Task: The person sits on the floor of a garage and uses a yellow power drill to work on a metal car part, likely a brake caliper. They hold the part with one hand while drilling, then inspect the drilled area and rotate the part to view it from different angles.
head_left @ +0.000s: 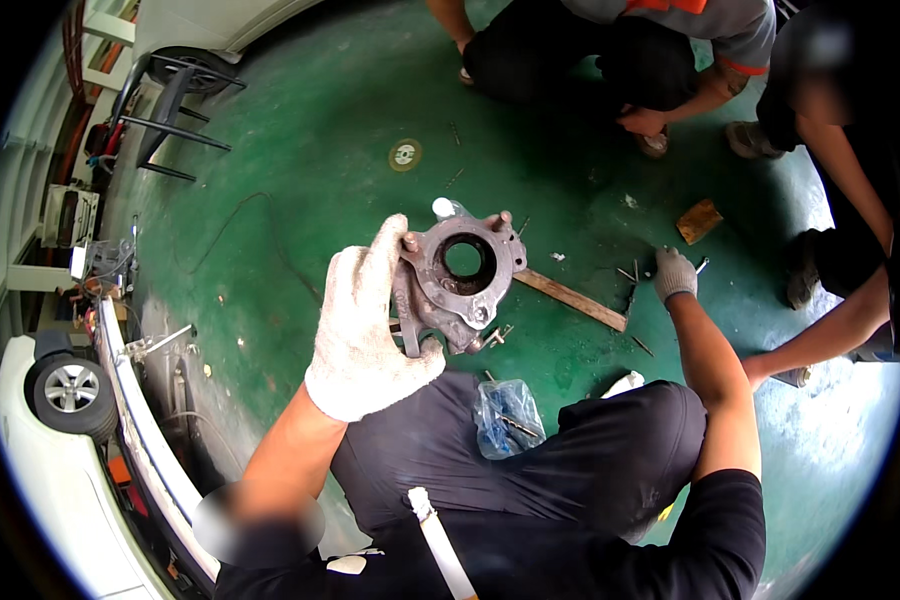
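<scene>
My left hand (362,335), in a white knit glove, is closed around the left side of a grey cast-metal flanged housing (434,270). The housing is raised above the floor, its round bore facing up and studs standing on its flange. My right hand (676,273), also gloved, reaches down to the floor at the right with its fingers curled. Whatever it holds is hidden; a shiny metal tool end (703,265) shows just beside it. Dark bolts (630,280) lie on the floor to its left.
Between my hands lies a wooden strip (575,300). A blue plastic bag (509,420) rests by my legs. Farther off are a cutting disc (405,155) and a brown block (699,221). People crouch (590,60) at the far side and right. Cars and a black chair frame (165,125) stand left.
</scene>
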A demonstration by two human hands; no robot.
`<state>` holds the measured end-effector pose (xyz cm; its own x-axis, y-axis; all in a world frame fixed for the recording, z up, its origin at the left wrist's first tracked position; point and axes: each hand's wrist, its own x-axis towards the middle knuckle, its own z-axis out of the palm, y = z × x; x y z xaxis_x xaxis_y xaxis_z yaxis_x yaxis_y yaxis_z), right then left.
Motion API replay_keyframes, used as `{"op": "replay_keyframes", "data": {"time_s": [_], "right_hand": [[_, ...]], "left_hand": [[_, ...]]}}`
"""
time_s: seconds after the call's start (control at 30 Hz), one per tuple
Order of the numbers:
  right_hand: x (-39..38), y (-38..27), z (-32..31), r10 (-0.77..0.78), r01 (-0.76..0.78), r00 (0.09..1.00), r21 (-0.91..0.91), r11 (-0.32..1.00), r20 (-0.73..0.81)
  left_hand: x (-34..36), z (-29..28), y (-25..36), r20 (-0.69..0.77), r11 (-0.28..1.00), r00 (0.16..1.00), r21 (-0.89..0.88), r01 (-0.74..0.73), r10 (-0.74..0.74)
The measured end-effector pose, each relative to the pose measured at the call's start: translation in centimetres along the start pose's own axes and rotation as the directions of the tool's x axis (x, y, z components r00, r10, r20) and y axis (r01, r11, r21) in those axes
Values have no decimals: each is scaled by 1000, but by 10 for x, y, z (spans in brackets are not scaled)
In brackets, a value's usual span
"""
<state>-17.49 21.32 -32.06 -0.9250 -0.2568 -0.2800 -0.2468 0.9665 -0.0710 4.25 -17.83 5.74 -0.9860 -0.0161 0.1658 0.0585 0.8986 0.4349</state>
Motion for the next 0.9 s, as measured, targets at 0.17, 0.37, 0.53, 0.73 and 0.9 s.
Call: {"op": "replay_keyframes", "data": {"time_s": [0.17, 0.37, 0.53, 0.73, 0.9], "right_hand": [[14, -8, -18, 156, -118, 986, 447, 887, -50], [-46, -102, -210, -258, -82, 965, 895, -439, -38], [-81, -140, -281, -387, -66, 912, 883, -465, -135], [-77, -167, -314, -504, -96, 813, 786, -611, -293], [-69, -198, -328, -476, -94, 784, 680, -727, -400]], "left_hand": [[-3, 4, 3, -7, 998, 999, 51, -48, 48], [1, 14, 7, 43, 995, 998, 91, -50, 46], [-2, 12, 3, 70, 999, 997, 26, -42, 41], [-18, -2, -4, -28, 994, 997, 90, -63, 65], [-32, -5, -11, -79, 1000, 997, 20, 3, -2]]}}
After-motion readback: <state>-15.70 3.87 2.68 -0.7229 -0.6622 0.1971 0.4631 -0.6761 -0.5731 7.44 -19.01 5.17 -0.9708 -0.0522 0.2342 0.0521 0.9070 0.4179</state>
